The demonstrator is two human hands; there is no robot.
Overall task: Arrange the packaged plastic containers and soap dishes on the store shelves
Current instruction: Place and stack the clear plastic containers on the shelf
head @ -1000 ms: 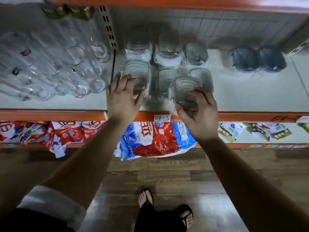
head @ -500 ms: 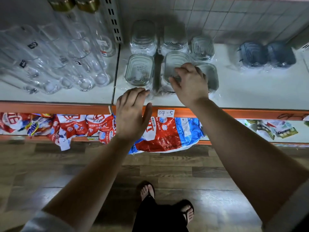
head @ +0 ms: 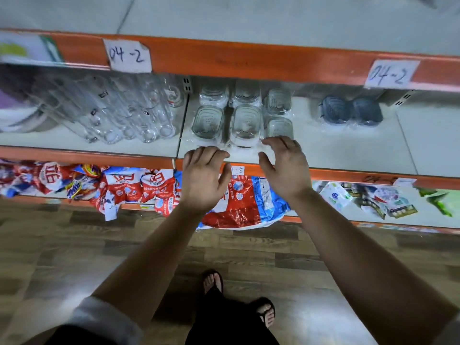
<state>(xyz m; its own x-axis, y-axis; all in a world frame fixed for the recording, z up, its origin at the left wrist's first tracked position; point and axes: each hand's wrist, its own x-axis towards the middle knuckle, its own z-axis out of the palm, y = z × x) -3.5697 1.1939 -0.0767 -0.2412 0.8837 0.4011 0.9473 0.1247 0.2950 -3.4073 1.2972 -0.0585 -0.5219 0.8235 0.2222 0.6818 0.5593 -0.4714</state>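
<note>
Several clear packaged plastic containers [head: 245,122] stand in rows on the white middle shelf [head: 348,150]. Two dark blue soap dishes [head: 351,112] in plastic wrap lie further right on the same shelf. My left hand [head: 204,175] hovers over the shelf's orange front edge, fingers relaxed, holding nothing. My right hand [head: 286,163] is just in front of the front right container [head: 280,127], fingers loosely spread and empty; its fingertips lie near the wrapping, and I cannot tell if they touch it.
Clear glass bottles [head: 129,113] lie in a group on the left of the shelf. An orange upper shelf edge [head: 249,61] with "04-2" labels overhangs. Detergent bags [head: 239,202] fill the lower shelf. Wooden floor and my sandalled feet [head: 239,297] are below.
Both hands have drawn back from the containers to the shelf's front edge; the right hand has let go of the container it set down. The view has tilted up, revealing the upper shelf.
</note>
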